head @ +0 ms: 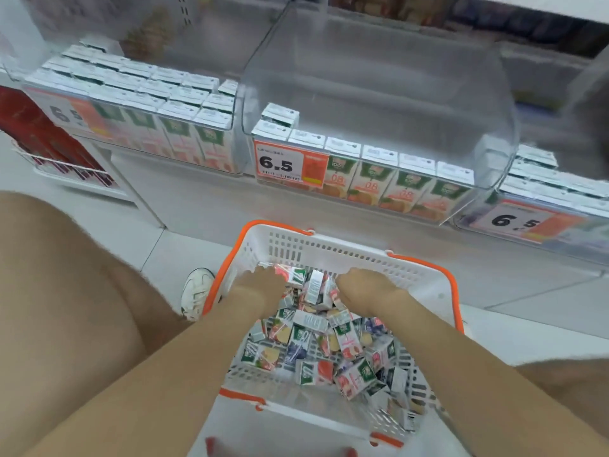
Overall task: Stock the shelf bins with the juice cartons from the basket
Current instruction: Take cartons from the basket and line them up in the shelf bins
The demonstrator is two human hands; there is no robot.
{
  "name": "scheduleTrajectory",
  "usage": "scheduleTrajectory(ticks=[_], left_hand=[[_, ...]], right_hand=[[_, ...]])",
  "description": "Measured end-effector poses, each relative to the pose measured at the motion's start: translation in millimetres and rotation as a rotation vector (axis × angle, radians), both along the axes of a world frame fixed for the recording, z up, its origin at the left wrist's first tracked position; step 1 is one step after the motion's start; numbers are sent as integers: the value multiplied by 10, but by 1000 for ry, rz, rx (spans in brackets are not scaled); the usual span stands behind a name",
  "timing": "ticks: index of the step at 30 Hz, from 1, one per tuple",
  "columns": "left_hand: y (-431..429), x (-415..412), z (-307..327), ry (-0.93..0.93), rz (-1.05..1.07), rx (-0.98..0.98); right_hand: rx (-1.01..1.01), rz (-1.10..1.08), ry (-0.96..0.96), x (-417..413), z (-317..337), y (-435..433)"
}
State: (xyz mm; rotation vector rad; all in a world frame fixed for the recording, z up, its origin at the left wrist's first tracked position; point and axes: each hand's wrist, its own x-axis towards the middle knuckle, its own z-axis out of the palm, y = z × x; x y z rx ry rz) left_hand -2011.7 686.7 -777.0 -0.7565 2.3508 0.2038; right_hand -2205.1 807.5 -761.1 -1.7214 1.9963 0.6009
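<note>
A white basket with orange rim sits on the floor below me, holding several small juice cartons in a loose heap. My left hand reaches into the far end and grips a carton. My right hand is beside it, fingers curled down into the pile around cartons. The clear middle shelf bin holds one front row of orange cartons and little behind it.
A full clear bin stands to the left and another stocked bin to the right, each with a 6.5 price tag. A red wire rack is at far left. My white shoe sits beside the basket.
</note>
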Motion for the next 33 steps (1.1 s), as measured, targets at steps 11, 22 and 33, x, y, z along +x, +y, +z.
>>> scheduleTrajectory(ticks=[11, 22, 33], left_hand=[[-184, 30, -679, 77, 103, -135], [-76, -71, -752, 55, -27, -241], [81, -22, -713, 30, 47, -24]], right_hand=[[71, -2, 145, -128, -790, 219], [-91, -223, -115, -120, -746, 184], [-121, -512, -528, -87, -184, 304]])
